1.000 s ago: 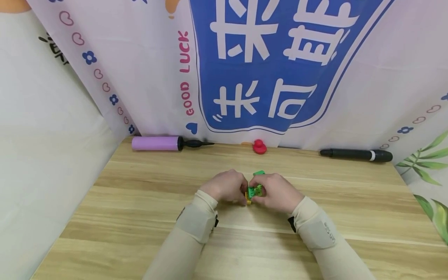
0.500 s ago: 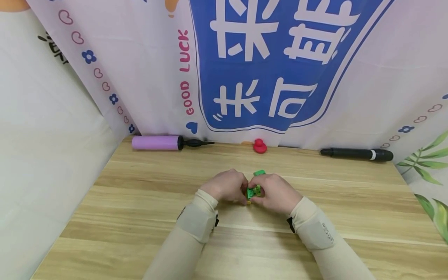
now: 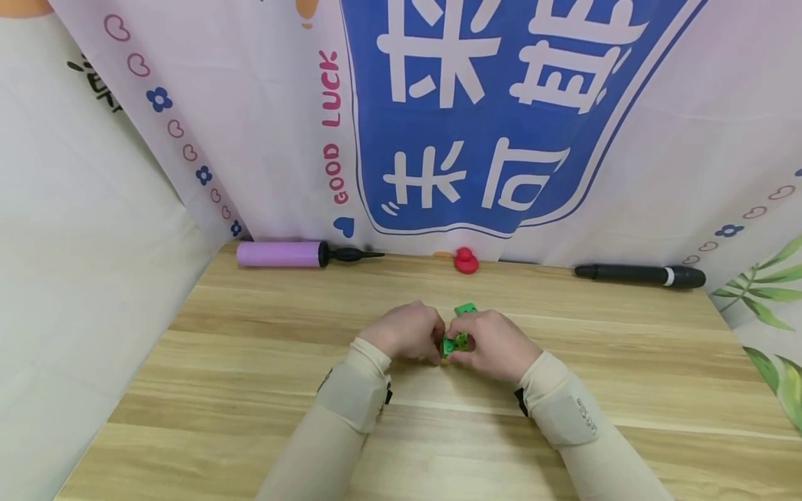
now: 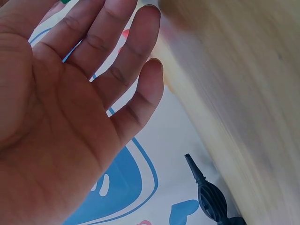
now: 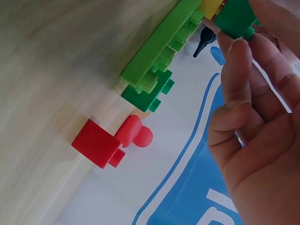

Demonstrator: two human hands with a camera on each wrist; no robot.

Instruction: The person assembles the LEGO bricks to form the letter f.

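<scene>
The right hand (image 3: 498, 344) pinched one dark green building block (image 5: 234, 18) beside the left hand (image 3: 407, 332), whose hold could not be told; at the right fingertips, the lime green building block (image 5: 161, 47) pointed its long axis from the yellow building block (image 5: 211, 7) to the far dark green building block (image 5: 146, 96), nearer the right hand. Visible were one lime, two dark green, one yellow and one red building block (image 5: 96, 143); also one red rubber duck (image 3: 466, 261).

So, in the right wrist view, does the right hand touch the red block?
No, a visible gap separates the red block from the right hand.
</scene>
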